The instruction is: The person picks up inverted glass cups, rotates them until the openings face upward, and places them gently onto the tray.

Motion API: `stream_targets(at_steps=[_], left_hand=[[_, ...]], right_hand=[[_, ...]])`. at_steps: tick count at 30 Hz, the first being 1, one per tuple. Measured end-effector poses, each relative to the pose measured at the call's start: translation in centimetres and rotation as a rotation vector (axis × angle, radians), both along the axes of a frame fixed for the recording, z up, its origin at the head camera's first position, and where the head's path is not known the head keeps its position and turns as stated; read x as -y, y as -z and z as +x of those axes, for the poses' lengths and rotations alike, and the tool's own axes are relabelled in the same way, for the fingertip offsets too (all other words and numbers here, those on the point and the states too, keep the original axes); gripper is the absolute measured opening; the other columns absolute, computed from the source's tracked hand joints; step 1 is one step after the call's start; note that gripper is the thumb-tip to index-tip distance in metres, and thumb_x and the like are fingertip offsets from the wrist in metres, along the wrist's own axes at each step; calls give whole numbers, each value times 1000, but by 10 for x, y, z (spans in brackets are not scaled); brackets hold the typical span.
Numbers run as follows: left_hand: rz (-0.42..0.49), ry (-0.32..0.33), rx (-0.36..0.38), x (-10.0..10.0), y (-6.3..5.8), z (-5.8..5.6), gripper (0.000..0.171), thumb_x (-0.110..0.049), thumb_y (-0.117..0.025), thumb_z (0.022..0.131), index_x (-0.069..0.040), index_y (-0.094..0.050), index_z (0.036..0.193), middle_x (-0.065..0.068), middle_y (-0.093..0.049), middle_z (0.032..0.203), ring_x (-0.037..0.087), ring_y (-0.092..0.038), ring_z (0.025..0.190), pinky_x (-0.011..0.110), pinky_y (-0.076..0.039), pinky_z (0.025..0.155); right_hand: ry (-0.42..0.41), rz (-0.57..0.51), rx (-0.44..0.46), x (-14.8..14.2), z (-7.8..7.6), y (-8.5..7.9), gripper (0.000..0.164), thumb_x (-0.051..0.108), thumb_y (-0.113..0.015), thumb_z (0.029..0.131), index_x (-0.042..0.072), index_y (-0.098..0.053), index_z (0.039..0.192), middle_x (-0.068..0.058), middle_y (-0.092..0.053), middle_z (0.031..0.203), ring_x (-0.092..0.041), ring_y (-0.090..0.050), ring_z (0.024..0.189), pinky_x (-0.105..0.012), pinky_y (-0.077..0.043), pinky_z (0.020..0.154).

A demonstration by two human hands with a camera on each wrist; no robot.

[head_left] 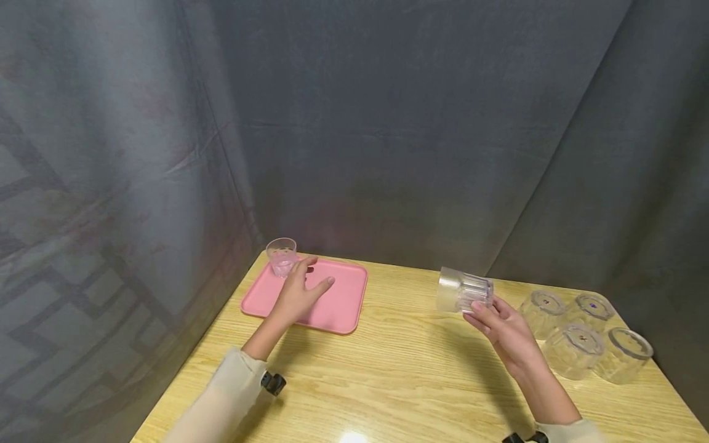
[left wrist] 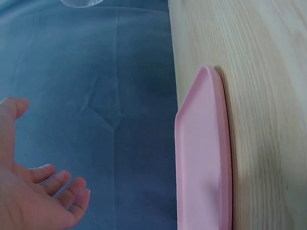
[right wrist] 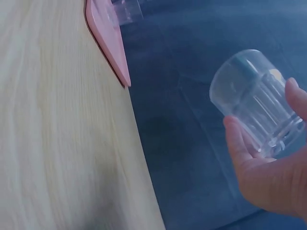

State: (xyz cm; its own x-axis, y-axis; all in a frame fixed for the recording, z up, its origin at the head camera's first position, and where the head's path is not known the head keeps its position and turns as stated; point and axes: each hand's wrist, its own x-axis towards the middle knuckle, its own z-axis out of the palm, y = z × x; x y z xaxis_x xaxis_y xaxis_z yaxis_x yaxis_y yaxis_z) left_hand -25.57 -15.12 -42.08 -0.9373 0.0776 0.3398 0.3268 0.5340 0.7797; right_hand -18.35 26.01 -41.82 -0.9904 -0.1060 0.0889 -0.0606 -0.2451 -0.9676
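My right hand grips a clear ribbed drinking glass near its base, above the table. The glass lies tilted on its side, mouth pointing left; the right wrist view shows thumb and fingers around the lower part of this glass. Over the pink tray hovers my left hand, thumb and fingers spread with nothing between them. Another clear glass stands upright on the tray's far left corner, just beyond the left fingers. In the left wrist view the left hand is empty, palm showing.
Several upside-down clear glasses are grouped at the table's right end. The light wooden table meets a grey curtain along its back and left sides.
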Motion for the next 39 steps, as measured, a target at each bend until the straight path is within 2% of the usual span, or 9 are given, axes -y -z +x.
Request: stream_targets(at_steps=[3, 10, 15, 19, 28, 34, 39], left_hand=[[25, 12, -9, -4, 2, 2, 69, -30, -75, 91, 1, -46, 146, 20, -52, 145, 37, -52, 130, 54, -42, 108], [54, 40, 26, -17, 2, 12, 68, -31, -75, 91, -2, -47, 146, 17, -52, 144, 35, -52, 129, 52, -42, 108], [76, 71, 10, -27, 0, 18, 66, -29, -75, 91, -3, -49, 145, 17, -53, 142, 36, -54, 126, 52, -44, 106], [91, 100, 3, -35, 0, 23, 65, -29, -75, 91, -3, -49, 146, 15, -54, 141, 34, -55, 126, 52, -45, 105], [108, 180, -11, -50, -1, 34, 65, -28, -74, 92, -2, -48, 145, 19, -53, 141, 36, -55, 125, 54, -45, 104], [122, 218, -10, -56, 0, 38, 64, -25, -74, 91, 0, -48, 145, 20, -53, 141, 37, -55, 125, 55, -45, 104], [137, 247, 0, -61, 2, 40, 65, -26, -74, 91, -2, -48, 146, 16, -54, 141, 33, -54, 126, 54, -45, 105]], right_hand=[[-2, -70, -9, 5, 1, 3, 27, 3, -55, 103, 12, -49, 127, 5, -67, 118, -9, -68, 108, -28, -54, 96], [5, -120, -6, 17, 5, 7, 30, 3, -54, 103, 11, -46, 131, 5, -67, 121, -9, -67, 110, -28, -54, 96], [-17, -149, -48, 26, 8, 7, 29, 0, -52, 103, 15, -56, 127, 3, -67, 123, -10, -67, 112, -28, -54, 97], [-42, -168, -74, 32, 10, 8, 32, -1, -51, 103, 18, -60, 126, 2, -67, 124, -11, -67, 113, -30, -53, 98], [-74, -185, -83, 42, 12, 7, 35, -2, -50, 103, 19, -59, 130, 1, -68, 125, -12, -66, 114, -31, -52, 100], [-94, -213, -88, 49, 13, 7, 36, -3, -49, 103, 19, -61, 129, 1, -68, 126, -13, -66, 115, -32, -52, 100], [-88, -194, -68, 54, 14, 6, 34, -2, -50, 102, 18, -59, 129, 1, -67, 127, -13, -66, 116, -31, -52, 100]])
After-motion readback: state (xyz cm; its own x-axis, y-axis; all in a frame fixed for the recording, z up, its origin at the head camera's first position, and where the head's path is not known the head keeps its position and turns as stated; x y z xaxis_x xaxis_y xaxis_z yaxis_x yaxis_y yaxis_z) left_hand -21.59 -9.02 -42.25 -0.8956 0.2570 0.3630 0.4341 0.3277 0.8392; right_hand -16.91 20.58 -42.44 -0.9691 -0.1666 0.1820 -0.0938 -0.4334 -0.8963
